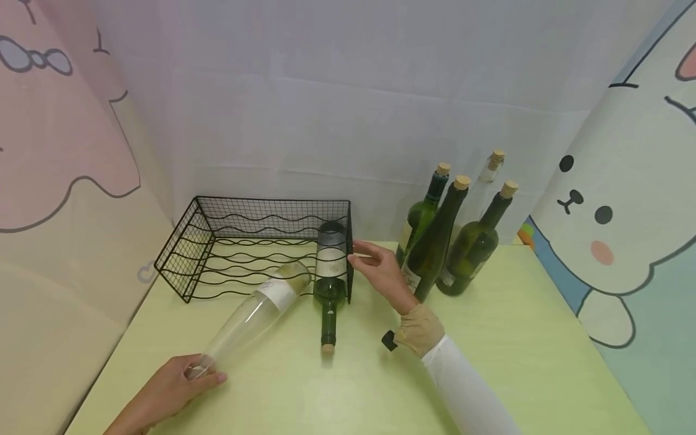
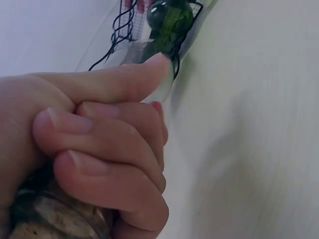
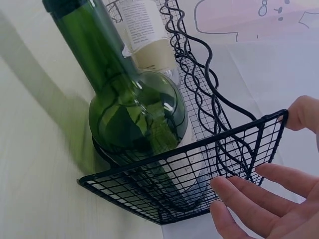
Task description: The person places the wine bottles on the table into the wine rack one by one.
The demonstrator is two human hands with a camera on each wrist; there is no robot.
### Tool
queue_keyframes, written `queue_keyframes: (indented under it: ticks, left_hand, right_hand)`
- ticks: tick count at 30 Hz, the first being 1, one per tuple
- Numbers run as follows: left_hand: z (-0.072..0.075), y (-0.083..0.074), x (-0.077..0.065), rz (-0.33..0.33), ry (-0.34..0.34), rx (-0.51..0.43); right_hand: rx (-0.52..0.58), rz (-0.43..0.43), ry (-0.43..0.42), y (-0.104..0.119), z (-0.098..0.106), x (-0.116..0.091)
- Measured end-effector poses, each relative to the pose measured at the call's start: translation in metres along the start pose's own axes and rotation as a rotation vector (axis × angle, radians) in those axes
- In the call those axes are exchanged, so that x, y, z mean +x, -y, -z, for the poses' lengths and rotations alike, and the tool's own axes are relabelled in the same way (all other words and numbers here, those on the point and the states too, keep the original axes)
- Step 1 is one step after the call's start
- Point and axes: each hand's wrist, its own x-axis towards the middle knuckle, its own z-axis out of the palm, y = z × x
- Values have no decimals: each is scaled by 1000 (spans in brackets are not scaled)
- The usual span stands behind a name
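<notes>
My left hand (image 1: 176,386) grips the neck of a clear glass bottle (image 1: 247,323) with a white label. Its cork (image 2: 52,219) shows below my curled fingers in the left wrist view. The bottle slants away from me, and its base overlaps the front of a black wire wine rack (image 1: 190,266). A corked green bottle (image 1: 328,290) lies in the rack's right end, neck toward me. My right hand (image 1: 383,272) touches the rack's right end panel. In the right wrist view, its fingers (image 3: 254,199) are loosely spread by the mesh, and one digit meets the upper corner.
Right of the rack stand several corked bottles: a green one (image 1: 418,217), a tall dark one (image 1: 435,241), a dark green one (image 1: 470,254) and a clear one (image 1: 492,169) behind. A white curtain (image 1: 337,121) hangs behind the pale green table (image 1: 326,399).
</notes>
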Motion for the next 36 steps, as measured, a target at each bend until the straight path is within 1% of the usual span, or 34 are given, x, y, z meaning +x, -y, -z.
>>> queue_keyframes:
  ticks: [4, 6, 10, 13, 17, 20, 23, 25, 29, 32, 36]
  left_hand:
    - [-12, -7, 5, 14, 1, -77]
    - [-18, -11, 6, 5, 0, -112]
    - [-31, -19, 7, 7, 26, -194]
    - [-44, -25, 9, -20, 47, -248]
    - [-60, -30, 15, -81, 63, -299]
    - [-72, -35, 20, -84, 38, -333]
    - [-82, -42, 25, -65, 0, -375]
    - [-88, -47, 29, -64, -14, -405]
    - [-96, -54, 38, -67, -23, -448]
    - [-98, -59, 45, -63, -12, -488]
    - [-100, -68, 54, -56, 4, -568]
  right_hand:
    - [3, 11, -13, -1, 0, 0]
    - [-1, 18, -17, 0, 0, 0]
    - [-30, 24, -12, 2, -2, 0]
    - [-49, 27, -15, 2, -2, 0]
    - [-51, 38, -27, 0, -2, 0]
    - [-46, 45, -24, 1, -1, 0]
    - [-43, 45, -22, 1, -2, -1]
    - [-44, 41, -26, 2, -3, -1]
    - [-51, 27, -28, 2, -5, -2]
    - [-53, 29, -22, 1, -6, -1]
    - [-49, 43, -34, -1, -5, -1]
